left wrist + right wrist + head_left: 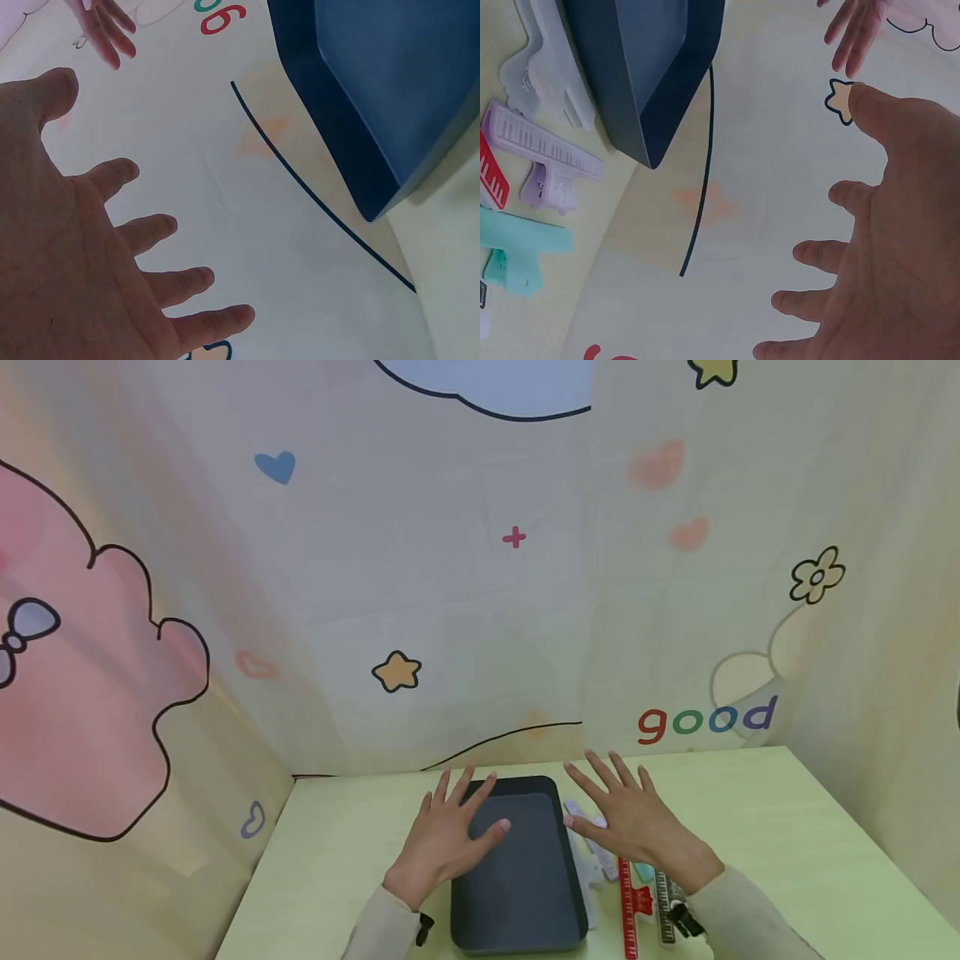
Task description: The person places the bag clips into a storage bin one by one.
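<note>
Two hands hung over a pale table (pixel 352 893) in front of a cartoon-print cloth (pixel 450 577): L hand (pixel 446 843) and R hand (pixel 637 814) were both open, fingers & thumbs spread, neither gripping nor touching anything. The dark tray (pixel 517 893), longer than wide, lay on the table btwn them in the head view, its far L corner partly hidden by the L hand; both wrist views showed a gap btwn hands & tray. Just R of the tray lay the pale clip (pixel 559 64) and purple clip (pixel 547 146), then the teal clip (pixel 525 232); nearer the person were the red clip (pixel 627 910) and, beside it, the black clip (pixel 664 910), close to the R wrist in the head view. The step in hand seemed to be just a ready pose, best done w/ loose fingers, held clear of the tray's rim. For picking up any one clip, a thumb-&-fingertip pinch prob. suited better than a whole-hand grab, since they lay close together & a wide sweep could've dragged a neighbor along. The tray could've slid if knocked, so a light L touch on its near rim would've helped steady it.
</note>
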A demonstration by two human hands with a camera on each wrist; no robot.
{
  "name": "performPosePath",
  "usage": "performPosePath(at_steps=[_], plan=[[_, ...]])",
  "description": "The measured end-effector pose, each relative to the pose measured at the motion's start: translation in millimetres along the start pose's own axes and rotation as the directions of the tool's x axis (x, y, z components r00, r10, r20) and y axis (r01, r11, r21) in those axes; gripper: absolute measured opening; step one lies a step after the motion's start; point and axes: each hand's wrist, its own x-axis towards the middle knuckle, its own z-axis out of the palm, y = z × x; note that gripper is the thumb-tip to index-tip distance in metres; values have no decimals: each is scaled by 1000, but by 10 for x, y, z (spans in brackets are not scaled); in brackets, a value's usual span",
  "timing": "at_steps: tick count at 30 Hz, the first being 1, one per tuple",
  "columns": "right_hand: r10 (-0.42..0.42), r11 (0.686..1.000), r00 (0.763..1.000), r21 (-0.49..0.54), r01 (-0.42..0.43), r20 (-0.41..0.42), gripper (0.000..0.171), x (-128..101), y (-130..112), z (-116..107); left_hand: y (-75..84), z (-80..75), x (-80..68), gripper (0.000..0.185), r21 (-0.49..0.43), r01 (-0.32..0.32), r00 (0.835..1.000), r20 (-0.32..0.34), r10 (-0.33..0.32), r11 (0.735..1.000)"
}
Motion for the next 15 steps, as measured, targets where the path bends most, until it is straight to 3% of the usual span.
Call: performPosePath(at_steps=[15], plan=[[-2,1000,1000,-9,2,12,61,-76,156,206,-276,217,-131,72,-167,95,995,8,-95,981]])
